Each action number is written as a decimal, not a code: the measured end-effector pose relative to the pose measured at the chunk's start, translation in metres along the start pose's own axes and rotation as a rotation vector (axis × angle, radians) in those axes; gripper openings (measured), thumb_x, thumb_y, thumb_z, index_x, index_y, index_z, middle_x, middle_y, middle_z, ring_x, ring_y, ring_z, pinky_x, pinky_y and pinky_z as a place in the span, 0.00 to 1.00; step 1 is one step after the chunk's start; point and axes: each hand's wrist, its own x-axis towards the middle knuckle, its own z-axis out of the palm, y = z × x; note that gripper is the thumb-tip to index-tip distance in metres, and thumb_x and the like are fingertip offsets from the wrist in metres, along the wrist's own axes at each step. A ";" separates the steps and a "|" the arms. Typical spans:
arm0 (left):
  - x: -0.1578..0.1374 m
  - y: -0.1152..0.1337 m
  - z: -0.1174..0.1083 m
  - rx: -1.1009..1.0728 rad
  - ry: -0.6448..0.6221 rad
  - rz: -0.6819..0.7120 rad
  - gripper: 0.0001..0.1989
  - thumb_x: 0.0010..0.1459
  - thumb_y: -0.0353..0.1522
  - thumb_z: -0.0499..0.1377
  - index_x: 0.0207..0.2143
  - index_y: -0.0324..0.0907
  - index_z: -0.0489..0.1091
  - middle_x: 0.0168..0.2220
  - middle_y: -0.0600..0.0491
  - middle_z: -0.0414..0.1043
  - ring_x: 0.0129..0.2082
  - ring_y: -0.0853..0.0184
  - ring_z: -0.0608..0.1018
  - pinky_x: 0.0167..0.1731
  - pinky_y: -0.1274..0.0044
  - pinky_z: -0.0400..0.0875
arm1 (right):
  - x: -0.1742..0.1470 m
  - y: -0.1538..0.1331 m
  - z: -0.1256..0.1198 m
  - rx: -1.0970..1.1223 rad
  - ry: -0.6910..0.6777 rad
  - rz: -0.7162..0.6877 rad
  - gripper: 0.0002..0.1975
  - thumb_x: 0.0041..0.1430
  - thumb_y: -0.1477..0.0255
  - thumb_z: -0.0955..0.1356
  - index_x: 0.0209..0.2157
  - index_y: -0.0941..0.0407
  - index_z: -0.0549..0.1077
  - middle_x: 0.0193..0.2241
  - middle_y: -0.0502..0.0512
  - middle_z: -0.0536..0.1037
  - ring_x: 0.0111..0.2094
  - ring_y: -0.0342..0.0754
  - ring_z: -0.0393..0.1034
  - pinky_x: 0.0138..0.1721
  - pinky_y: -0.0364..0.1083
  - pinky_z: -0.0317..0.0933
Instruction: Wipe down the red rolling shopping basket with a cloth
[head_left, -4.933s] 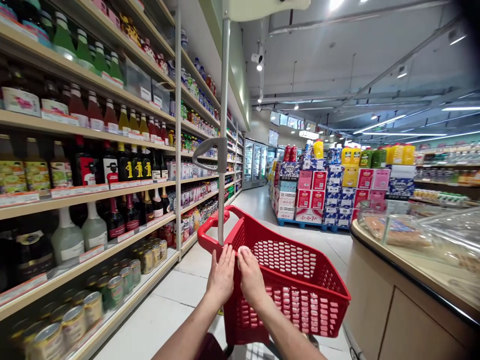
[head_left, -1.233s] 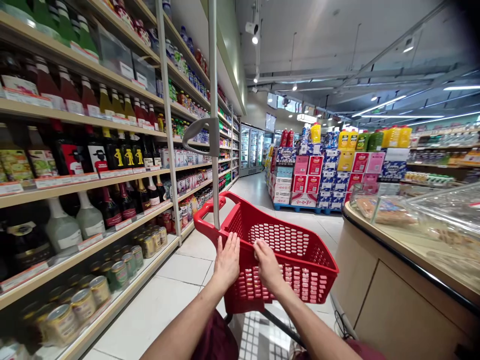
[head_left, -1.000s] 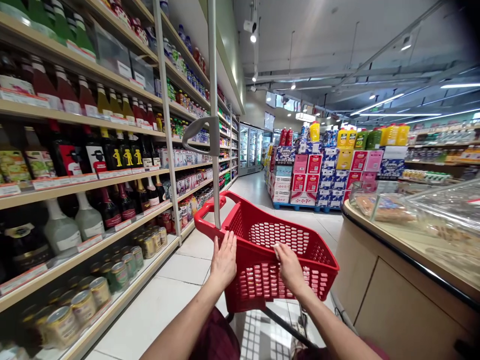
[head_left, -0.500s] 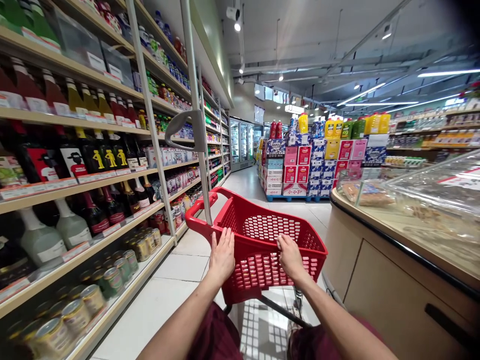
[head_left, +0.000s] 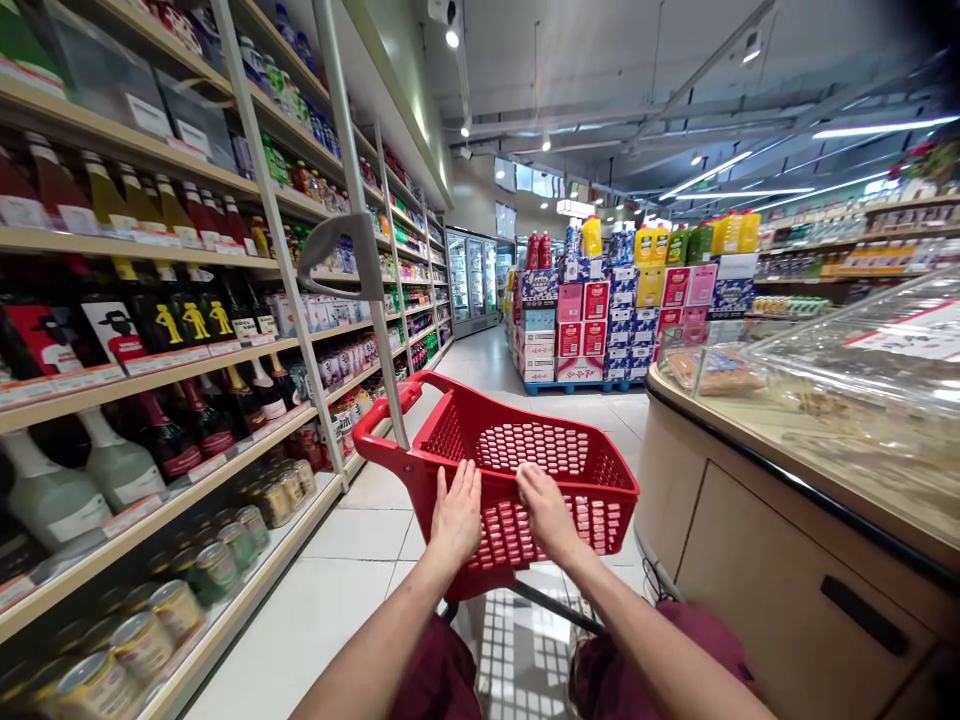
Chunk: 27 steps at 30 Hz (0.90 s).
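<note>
A red plastic shopping cart basket (head_left: 600,500) with perforated sides stands right in front of me. My left hand (head_left: 457,515) lies open against its near side, fingers stretched up to the rim. To its right, my right hand (head_left: 549,512) is at the same rim with its fingers bent and held together. A small whitish spot shows at the right fingertips; I cannot make out whether they hold something. The basket's red push handle (head_left: 385,410) is at its left end, and a grey pole with a grey grip (head_left: 346,258) rises beside it. The visible inside of the basket shows no goods.
Shelves of bottles (head_left: 176,425) and cans (head_left: 180,607) run along the left. A wooden counter (head_left: 757,540) with clear covers (head_left: 862,330) stands close on the right. Ahead are stacked drink cartons (head_left: 581,330) on a blue pallet, and glass-door fridges (head_left: 472,275) farther back.
My right hand has shifted left along the rim, nearer my left hand, its fist loosening slightly. The cart and surroundings sit a little farther left in view, and the counter looks closer.
</note>
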 end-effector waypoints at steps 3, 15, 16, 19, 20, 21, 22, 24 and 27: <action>0.000 0.002 0.001 -0.002 0.001 0.018 0.31 0.48 0.27 0.45 0.58 0.33 0.47 0.61 0.46 0.44 0.61 0.63 0.43 0.57 0.60 0.32 | -0.004 0.004 0.001 0.005 0.001 -0.069 0.33 0.44 0.89 0.54 0.53 0.57 0.60 0.55 0.56 0.61 0.58 0.48 0.46 0.54 0.53 0.49; 0.004 0.005 0.004 0.039 -0.015 0.004 0.31 0.49 0.28 0.46 0.58 0.35 0.47 0.61 0.47 0.45 0.61 0.63 0.43 0.57 0.60 0.31 | -0.019 0.037 -0.014 -0.050 -0.036 0.037 0.33 0.44 0.89 0.53 0.53 0.57 0.62 0.54 0.56 0.62 0.57 0.48 0.48 0.55 0.53 0.48; 0.004 0.000 0.004 0.047 -0.006 -0.021 0.31 0.49 0.28 0.46 0.58 0.35 0.47 0.61 0.47 0.44 0.61 0.63 0.43 0.57 0.60 0.31 | -0.022 0.045 -0.018 -0.073 -0.023 0.098 0.33 0.44 0.89 0.53 0.52 0.58 0.63 0.53 0.57 0.63 0.57 0.49 0.49 0.54 0.53 0.49; 0.004 -0.009 0.000 0.053 0.002 -0.082 0.32 0.48 0.28 0.46 0.57 0.33 0.48 0.60 0.46 0.45 0.61 0.62 0.44 0.57 0.60 0.31 | -0.031 0.072 -0.029 -0.182 0.028 0.319 0.27 0.47 0.86 0.54 0.49 0.61 0.66 0.50 0.63 0.66 0.55 0.53 0.52 0.52 0.56 0.51; 0.004 -0.010 -0.002 0.050 -0.004 -0.093 0.32 0.48 0.29 0.46 0.57 0.32 0.49 0.60 0.45 0.45 0.61 0.62 0.44 0.56 0.60 0.31 | -0.032 0.076 -0.030 -0.205 0.033 0.355 0.26 0.47 0.86 0.55 0.48 0.62 0.66 0.49 0.63 0.66 0.55 0.54 0.53 0.51 0.55 0.52; 0.004 -0.010 -0.004 0.048 -0.013 -0.100 0.32 0.47 0.29 0.46 0.57 0.32 0.49 0.60 0.45 0.45 0.61 0.61 0.44 0.56 0.59 0.32 | -0.032 0.077 -0.029 -0.213 0.027 0.357 0.26 0.46 0.86 0.55 0.48 0.61 0.66 0.50 0.62 0.66 0.55 0.53 0.53 0.51 0.54 0.52; 0.005 -0.010 -0.006 0.046 -0.022 -0.106 0.32 0.47 0.29 0.47 0.57 0.32 0.50 0.60 0.44 0.46 0.61 0.61 0.43 0.56 0.59 0.32 | -0.032 0.075 -0.028 -0.201 0.006 0.318 0.27 0.45 0.86 0.55 0.48 0.60 0.66 0.50 0.61 0.65 0.55 0.52 0.53 0.52 0.53 0.51; 0.006 -0.008 -0.008 0.045 -0.038 -0.105 0.32 0.47 0.30 0.47 0.57 0.31 0.50 0.60 0.44 0.46 0.61 0.60 0.44 0.56 0.59 0.33 | -0.029 0.068 -0.026 -0.144 -0.060 0.167 0.29 0.43 0.87 0.55 0.49 0.58 0.65 0.52 0.57 0.63 0.56 0.49 0.50 0.53 0.50 0.50; 0.006 -0.007 -0.010 0.049 -0.034 -0.073 0.31 0.47 0.29 0.47 0.57 0.33 0.50 0.60 0.45 0.47 0.61 0.61 0.45 0.56 0.59 0.31 | -0.025 0.065 -0.031 -0.104 -0.063 0.105 0.30 0.43 0.87 0.55 0.49 0.58 0.65 0.52 0.57 0.64 0.55 0.49 0.51 0.53 0.52 0.50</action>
